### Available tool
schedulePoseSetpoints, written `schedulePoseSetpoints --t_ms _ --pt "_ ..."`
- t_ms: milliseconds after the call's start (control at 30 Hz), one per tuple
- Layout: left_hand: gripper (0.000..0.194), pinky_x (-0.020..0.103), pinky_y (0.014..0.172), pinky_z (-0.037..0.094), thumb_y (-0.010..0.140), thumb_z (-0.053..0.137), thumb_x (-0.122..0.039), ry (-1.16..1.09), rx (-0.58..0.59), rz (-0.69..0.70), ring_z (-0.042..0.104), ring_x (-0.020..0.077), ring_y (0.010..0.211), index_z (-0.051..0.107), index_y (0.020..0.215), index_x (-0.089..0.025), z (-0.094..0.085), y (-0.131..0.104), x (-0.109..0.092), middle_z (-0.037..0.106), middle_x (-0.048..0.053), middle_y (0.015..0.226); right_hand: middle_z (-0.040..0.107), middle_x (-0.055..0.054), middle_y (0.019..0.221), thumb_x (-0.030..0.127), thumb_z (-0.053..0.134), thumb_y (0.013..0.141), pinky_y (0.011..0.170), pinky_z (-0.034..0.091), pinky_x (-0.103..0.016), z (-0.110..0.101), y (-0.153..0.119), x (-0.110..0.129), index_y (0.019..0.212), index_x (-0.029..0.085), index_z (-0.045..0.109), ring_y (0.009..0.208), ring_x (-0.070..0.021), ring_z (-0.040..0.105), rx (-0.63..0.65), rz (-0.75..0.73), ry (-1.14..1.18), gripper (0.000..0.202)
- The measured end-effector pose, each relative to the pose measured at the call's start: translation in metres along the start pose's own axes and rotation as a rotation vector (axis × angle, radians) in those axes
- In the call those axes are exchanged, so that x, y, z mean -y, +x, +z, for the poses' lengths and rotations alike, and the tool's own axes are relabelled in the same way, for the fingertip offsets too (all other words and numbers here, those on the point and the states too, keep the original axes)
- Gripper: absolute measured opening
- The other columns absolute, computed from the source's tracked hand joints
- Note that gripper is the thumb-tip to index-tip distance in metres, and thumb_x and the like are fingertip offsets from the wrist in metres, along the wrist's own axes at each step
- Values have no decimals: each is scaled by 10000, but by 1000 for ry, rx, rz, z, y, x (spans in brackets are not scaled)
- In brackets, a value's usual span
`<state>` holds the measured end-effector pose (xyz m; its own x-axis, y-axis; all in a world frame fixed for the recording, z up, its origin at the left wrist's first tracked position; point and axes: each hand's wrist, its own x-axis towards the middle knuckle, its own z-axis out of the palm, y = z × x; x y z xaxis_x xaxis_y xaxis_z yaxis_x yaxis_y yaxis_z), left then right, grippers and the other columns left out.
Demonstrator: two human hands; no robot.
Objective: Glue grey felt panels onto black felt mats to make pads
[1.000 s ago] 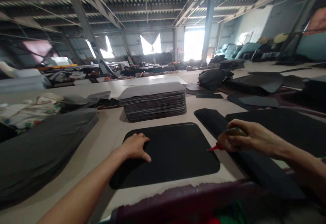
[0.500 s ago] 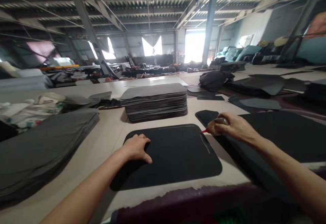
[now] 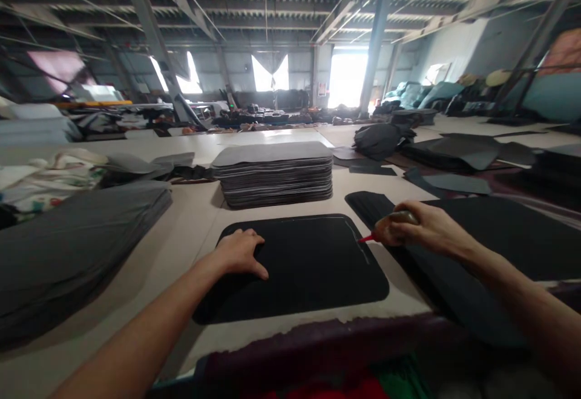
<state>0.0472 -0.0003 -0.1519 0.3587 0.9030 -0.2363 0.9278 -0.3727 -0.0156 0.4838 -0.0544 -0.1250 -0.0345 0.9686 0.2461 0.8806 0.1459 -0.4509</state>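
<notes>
A black panel with rounded corners (image 3: 304, 272) lies flat on the table in front of me. My left hand (image 3: 241, 252) rests on its left part, fingers and thumb spread. My right hand (image 3: 415, 223) is wrapped round a brownish squeeze bottle (image 3: 394, 227) with a red nozzle (image 3: 365, 238). The nozzle's tip is at the panel's right edge, beside a thin pale line of what looks like glue. That line runs along the far edge and bends down the right side. The fingers hide part of the bottle.
Behind the panel stands a tall stack of grey panels (image 3: 275, 175). Dark fabric sheets (image 3: 82, 235) are piled at the left, beside a patterned white cloth (image 3: 54, 175). More black pieces (image 3: 512, 229) lie at the right, with a dark bundle (image 3: 381, 141) farther back.
My right hand has moved the nozzle a little down the panel's right side, and the pale line has grown around the far right corner. The left hand stays put on the panel.
</notes>
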Motion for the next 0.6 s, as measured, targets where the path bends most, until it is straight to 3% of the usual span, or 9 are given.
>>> schedulePoseSetpoints --t_ms 333,600 --pt "1016 446 1007 480 533 755 -736 18 0 -5 551 384 1212 571 1383 -209 1 0 0 569 133 1395 714 -30 969 584 638 827 699 531 -333 -16 -91 -3 1129 240 613 858 -268 680 98 106 139 458" --pt "1021 458 1015 478 537 738 -761 20 -22 9 562 390 1210 580 1370 -193 2 -2 1 583 150 1372 715 6 1026 608 654 832 731 529 -297 -14 -119 4 1138 278 615 929 -255 670 96 137 180 452"
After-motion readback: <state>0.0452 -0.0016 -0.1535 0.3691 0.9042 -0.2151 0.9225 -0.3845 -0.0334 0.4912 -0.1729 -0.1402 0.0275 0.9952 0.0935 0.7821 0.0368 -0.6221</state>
